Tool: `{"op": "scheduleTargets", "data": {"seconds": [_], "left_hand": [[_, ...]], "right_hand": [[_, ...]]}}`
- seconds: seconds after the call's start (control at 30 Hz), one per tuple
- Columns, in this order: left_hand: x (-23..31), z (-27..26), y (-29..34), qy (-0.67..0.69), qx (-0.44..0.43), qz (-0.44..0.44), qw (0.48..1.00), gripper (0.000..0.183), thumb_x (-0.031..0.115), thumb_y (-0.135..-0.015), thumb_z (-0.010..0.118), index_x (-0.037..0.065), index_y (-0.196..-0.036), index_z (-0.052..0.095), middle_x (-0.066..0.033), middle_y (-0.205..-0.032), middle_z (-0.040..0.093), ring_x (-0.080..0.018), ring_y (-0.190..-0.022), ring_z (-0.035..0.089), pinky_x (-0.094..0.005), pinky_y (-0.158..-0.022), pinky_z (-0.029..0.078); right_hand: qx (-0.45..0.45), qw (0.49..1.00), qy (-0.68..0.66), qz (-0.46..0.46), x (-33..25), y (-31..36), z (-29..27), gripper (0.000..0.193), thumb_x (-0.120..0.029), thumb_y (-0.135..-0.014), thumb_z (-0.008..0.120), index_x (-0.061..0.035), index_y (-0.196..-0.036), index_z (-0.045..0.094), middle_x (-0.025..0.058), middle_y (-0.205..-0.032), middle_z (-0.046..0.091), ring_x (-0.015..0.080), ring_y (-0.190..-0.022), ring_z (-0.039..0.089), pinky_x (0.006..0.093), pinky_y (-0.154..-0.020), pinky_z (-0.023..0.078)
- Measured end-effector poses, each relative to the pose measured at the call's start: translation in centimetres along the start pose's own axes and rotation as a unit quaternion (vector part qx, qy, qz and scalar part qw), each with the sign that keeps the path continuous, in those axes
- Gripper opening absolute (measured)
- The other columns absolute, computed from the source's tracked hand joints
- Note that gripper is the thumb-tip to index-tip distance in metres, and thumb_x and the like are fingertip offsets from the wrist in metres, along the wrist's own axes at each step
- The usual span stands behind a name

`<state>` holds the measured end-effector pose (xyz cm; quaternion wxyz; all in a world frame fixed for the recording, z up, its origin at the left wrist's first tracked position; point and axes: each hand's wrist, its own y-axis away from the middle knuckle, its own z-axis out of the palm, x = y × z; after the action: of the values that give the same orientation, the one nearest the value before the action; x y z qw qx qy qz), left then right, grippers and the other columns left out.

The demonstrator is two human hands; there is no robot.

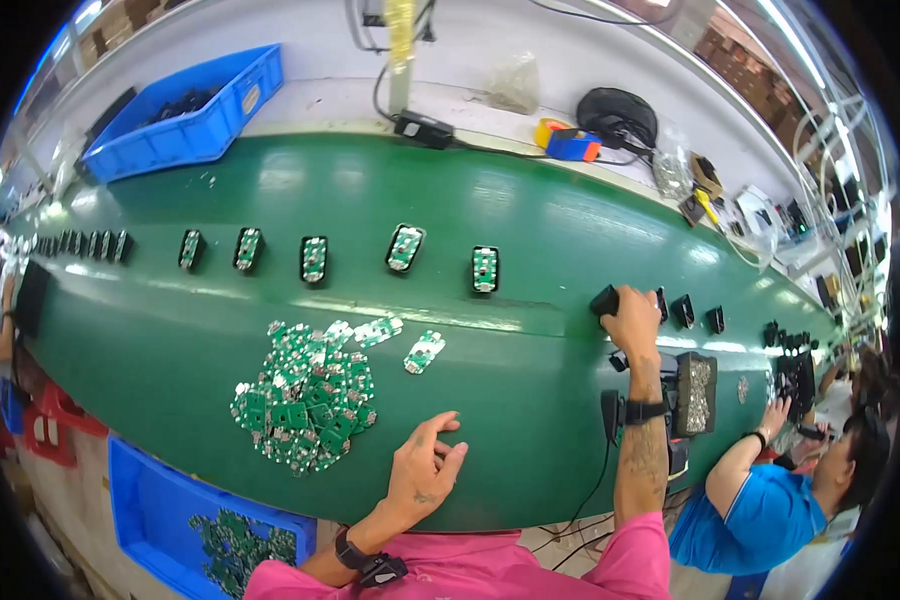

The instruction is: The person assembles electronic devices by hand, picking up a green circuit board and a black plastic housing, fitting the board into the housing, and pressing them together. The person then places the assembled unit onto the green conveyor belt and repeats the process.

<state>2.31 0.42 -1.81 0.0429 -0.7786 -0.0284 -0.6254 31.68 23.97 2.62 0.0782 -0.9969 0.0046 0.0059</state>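
My right hand [634,322] reaches out to the right side of the green bench, its fingers closed round a black plastic housing [604,301]. Just beyond it stand more black housings [683,311] in a row. Over the near middle of the bench hovers my left hand [430,470], fingers loosely bent and apart, with nothing in them. To its left lies a heap of green circuit boards [310,400]; a single board [425,352] rests apart from the heap. Farther back, several housings with boards seated inside, such as this filled housing [485,269], form a spaced line.
A blue crate [195,140] holding dark parts stands at the back left. Below the front edge, a blue bin [150,510] contains more boards. A grey block tray [696,395] with small metal pieces sits right of my forearm. A co-worker in blue [760,510] works at the right.
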Motion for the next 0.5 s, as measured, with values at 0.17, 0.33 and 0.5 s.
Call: {"op": "scheduleTargets", "data": {"seconds": [0.17,0.33,0.5], "left_hand": [[0.6,0.8,0.5,0.024,0.029,0.048,0.998,0.065,0.009,-0.086,0.075,0.007,-0.143,0.045,-0.0217,-0.141,0.045,-0.0223,-0.078,0.069,-0.031,-0.064,0.058],[-0.1,0.2,-0.1,-0.111,0.086,0.185,0.973,0.074,0.008,-0.077,0.08,0.01,-0.141,0.044,-0.0247,-0.147,0.038,-0.0345,-0.11,0.063,-0.0371,-0.083,0.058],[-0.4,-0.8,0.2,-0.067,0.086,0.133,0.985,0.07,0.007,-0.07,0.081,0.01,-0.133,0.05,-0.0233,-0.141,0.044,-0.0378,-0.116,0.057,-0.0425,-0.092,0.053]], "right_hand": [[-0.191,0.916,-0.323,-0.144,-10.2,7.9,-6.1,0.05,-0.025,-0.068,0.083,-0.0006,-0.109,0.068,0.0163,-0.093,0.069,0.0318,-0.097,0.06,0.0403,-0.085,0.048],[-0.235,0.862,-0.327,-0.308,-15.4,14.5,-5.6,0.049,-0.028,-0.074,0.081,-0.0003,-0.112,0.067,0.0149,-0.095,0.068,0.0322,-0.099,0.059,0.0403,-0.087,0.048],[-0.336,0.852,-0.342,-0.21,-15.6,15.5,-6.9,0.045,-0.026,-0.079,0.079,-0.0021,-0.115,0.065,0.0161,-0.094,0.068,0.0344,-0.088,0.065,0.0407,-0.077,0.052]]}}
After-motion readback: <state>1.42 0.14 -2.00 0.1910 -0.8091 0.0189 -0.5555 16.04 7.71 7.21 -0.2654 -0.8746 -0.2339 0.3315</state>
